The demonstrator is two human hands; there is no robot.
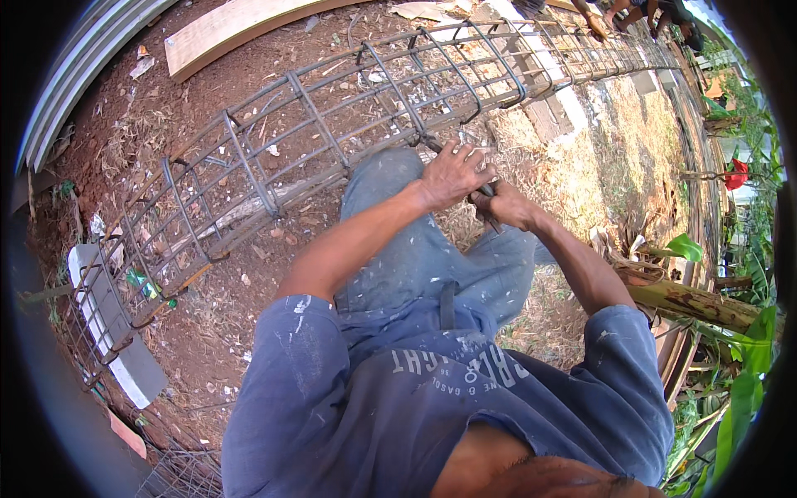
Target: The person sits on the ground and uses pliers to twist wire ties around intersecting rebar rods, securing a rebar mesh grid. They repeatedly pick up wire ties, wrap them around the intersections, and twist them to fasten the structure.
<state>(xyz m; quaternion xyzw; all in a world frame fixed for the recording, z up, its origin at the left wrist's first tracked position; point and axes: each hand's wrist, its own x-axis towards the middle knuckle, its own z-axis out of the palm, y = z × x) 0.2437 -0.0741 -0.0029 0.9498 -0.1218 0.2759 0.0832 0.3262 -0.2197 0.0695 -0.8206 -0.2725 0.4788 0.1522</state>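
Observation:
A long cage of steel reinforcing bars runs from the lower left to the far right in front of me. My left hand is closed around a dark, long-handled metal tool, which resembles pincers. The tool's head reaches a crossing of bars on the cage's near side, above my knee. My right hand grips the same tool lower down, close beside my left hand. The fingers hide much of the tool, and any wire at the crossing is too small to make out.
A wooden plank lies beyond the cage. A grey block sits under its left end. Corrugated sheets stand far left. At the upper right, another person's hand is near the cage. A fallen stem lies right, among green plants.

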